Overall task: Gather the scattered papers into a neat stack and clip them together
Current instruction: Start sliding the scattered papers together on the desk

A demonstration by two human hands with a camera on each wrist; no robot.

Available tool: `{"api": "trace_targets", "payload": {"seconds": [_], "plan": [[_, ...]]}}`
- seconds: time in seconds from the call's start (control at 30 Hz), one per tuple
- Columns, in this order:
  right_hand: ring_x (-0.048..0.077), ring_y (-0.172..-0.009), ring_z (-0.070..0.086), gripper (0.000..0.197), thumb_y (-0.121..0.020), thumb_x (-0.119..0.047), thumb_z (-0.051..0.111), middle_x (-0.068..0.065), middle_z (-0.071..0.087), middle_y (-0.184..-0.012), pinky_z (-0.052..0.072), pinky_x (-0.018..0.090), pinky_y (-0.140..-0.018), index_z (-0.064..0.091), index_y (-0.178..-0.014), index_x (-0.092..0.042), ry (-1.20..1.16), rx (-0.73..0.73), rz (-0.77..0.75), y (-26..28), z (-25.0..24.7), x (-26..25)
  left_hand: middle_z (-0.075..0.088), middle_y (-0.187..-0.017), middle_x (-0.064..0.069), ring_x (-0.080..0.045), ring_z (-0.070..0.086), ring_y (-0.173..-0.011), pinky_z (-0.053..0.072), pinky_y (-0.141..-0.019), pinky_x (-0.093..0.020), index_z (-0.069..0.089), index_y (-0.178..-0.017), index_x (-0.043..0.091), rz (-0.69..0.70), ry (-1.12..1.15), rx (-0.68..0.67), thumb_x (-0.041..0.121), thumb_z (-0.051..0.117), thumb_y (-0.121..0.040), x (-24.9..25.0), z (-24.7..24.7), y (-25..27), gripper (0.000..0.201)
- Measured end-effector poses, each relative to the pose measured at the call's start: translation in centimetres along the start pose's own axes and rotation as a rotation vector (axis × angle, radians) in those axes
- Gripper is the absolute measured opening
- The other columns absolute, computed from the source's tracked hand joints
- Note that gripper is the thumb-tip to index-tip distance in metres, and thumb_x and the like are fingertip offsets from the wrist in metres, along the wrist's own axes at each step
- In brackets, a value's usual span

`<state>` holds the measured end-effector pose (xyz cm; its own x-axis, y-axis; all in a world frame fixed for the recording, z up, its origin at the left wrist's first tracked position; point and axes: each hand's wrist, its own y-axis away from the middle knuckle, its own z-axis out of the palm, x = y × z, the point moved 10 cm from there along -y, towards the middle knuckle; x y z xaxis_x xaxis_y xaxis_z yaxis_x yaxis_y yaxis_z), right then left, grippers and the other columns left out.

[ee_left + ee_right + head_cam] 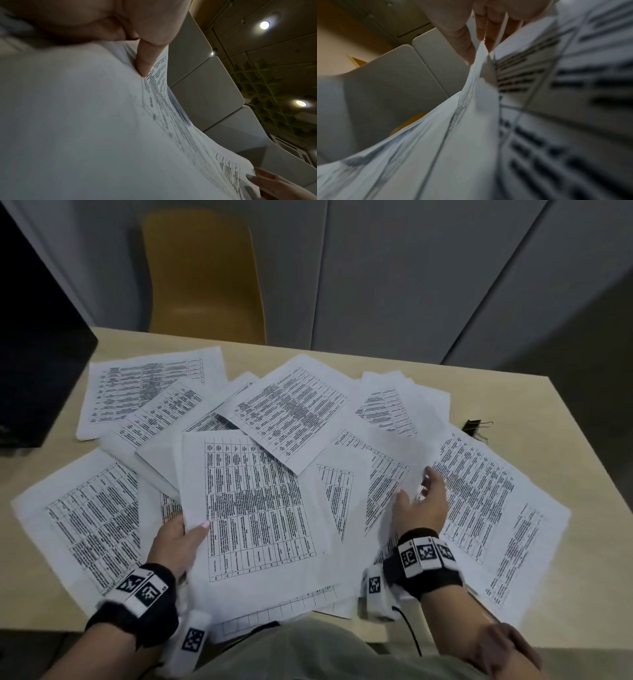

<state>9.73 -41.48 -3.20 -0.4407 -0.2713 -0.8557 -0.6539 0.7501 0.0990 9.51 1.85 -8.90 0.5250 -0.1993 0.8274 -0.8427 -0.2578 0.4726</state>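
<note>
— Beige table (513,392) is the biggest thing; what lies on it?

— Printed papers (294,405), scattered and overlapping across most of its top. Behind the table stands a yellow chair (202,275).

— And the hands?

— The left hand (178,542) pinches the near-left corner of one sheet (253,501), thumb on top, fingers under it. The right hand (423,503) pinches the edge of another paper (387,474), which rises a little from the pile.

— The clip?

— A black binder clip (474,428) lies at the far right, just beside the papers, apart from both hands.
</note>
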Motion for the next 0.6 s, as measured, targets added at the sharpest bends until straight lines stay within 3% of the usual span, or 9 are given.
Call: {"api": "trace_targets", "payload": {"seconds": [0.1, 0.2, 0.27, 0.33, 0.4, 0.43, 0.5, 0.6], "plan": [[0.021, -0.096, 0.058, 0.057, -0.083, 0.0, 0.059, -0.001, 0.057, -0.097, 0.05, 0.039, -0.089, 0.037, -0.131, -0.022, -0.035, -0.047, 0.062, 0.5, 0.0, 0.6, 0.061, -0.092, 0.002, -0.021, 0.055, -0.088, 0.04, -0.079, -0.033, 0.058, -0.092, 0.017, -0.01, 0.005, -0.003, 0.015, 0.055, -0.092, -0.1, 0.0, 0.0, 0.003], [0.036, -0.099, 0.061, 0.047, -0.086, 0.003, 0.052, 0.018, 0.06, -0.11, 0.051, 0.043, -0.086, 0.037, -0.129, -0.009, -0.068, -0.245, 0.225, 1.1, 2.1, 2.5, 0.064, -0.1, -0.002, -0.024, 0.057, -0.096, 0.042, -0.087, -0.035, 0.059, -0.092, 0.024, -0.024, 0.033, -0.026, 0.014, 0.057, -0.091, -0.6, -0.1, -0.6, 0.011], [0.033, -0.088, 0.061, 0.031, -0.084, 0.009, 0.049, 0.026, 0.061, -0.113, 0.051, 0.041, -0.08, 0.05, -0.114, 0.0, -0.044, -0.359, 0.222, 1.4, 3.6, 2.9, 0.064, -0.104, -0.004, -0.025, 0.059, -0.099, 0.043, -0.088, -0.035, 0.06, -0.096, 0.025, -0.031, 0.045, -0.038, 0.013, 0.057, -0.091, -0.9, -0.1, -0.7, 0.013], [0.029, -0.067, 0.06, 0.023, -0.084, 0.009, 0.048, 0.024, 0.065, -0.1, 0.055, 0.037, -0.063, 0.054, -0.103, -0.003, 0.003, -0.461, 0.198, 1.8, 4.6, 3.1, 0.065, -0.104, -0.006, -0.026, 0.06, -0.096, 0.045, -0.083, -0.034, 0.061, -0.1, 0.021, -0.047, 0.075, -0.038, 0.011, 0.056, -0.091, -1.0, -0.2, -0.8, 0.014], [0.021, -0.047, 0.053, 0.018, -0.086, 0.008, 0.047, 0.017, 0.063, -0.081, 0.048, 0.024, -0.041, 0.054, -0.099, -0.002, 0.042, -0.573, 0.216, 2.4, 5.3, 3.5, 0.067, -0.103, -0.012, -0.031, 0.062, -0.095, 0.049, -0.083, -0.04, 0.062, -0.101, 0.013, -0.083, 0.104, -0.068, 0.006, 0.056, -0.089, -1.0, 0.0, -0.7, 0.015], [0.02, -0.044, 0.05, 0.016, -0.086, 0.009, 0.047, 0.014, 0.06, -0.075, 0.044, 0.021, -0.037, 0.055, -0.094, -0.003, 0.062, -0.619, 0.218, 2.8, 5.7, 3.5, 0.067, -0.104, -0.017, -0.034, 0.063, -0.096, 0.049, -0.087, -0.045, 0.063, -0.1, 0.01, -0.103, 0.113, -0.1, 0.003, 0.057, -0.087, -1.2, 0.2, -0.8, 0.016], [0.022, -0.045, 0.051, 0.022, -0.082, 0.011, 0.044, 0.014, 0.059, -0.069, 0.045, 0.024, -0.041, 0.054, -0.082, -0.007, 0.109, -0.694, 0.2, 3.7, 6.7, 3.2, 0.067, -0.107, -0.02, -0.036, 0.063, -0.099, 0.045, -0.095, -0.052, 0.063, -0.099, 0.009, -0.14, 0.102, -0.178, 0.002, 0.063, -0.083, -1.4, 1.3, -0.5, 0.017], [0.028, -0.064, 0.058, 0.022, -0.078, 0.012, 0.041, 0.021, 0.062, -0.076, 0.051, 0.038, -0.062, 0.058, -0.081, -0.003, 0.175, -0.806, 0.134, 5.4, 8.7, 2.2, 0.066, -0.108, -0.008, -0.031, 0.06, -0.106, 0.04, -0.101, -0.052, 0.062, -0.101, 0.02, -0.126, -0.027, -0.24, 0.011, 0.071, -0.078, -1.5, 2.8, 0.4, 0.026]]}}
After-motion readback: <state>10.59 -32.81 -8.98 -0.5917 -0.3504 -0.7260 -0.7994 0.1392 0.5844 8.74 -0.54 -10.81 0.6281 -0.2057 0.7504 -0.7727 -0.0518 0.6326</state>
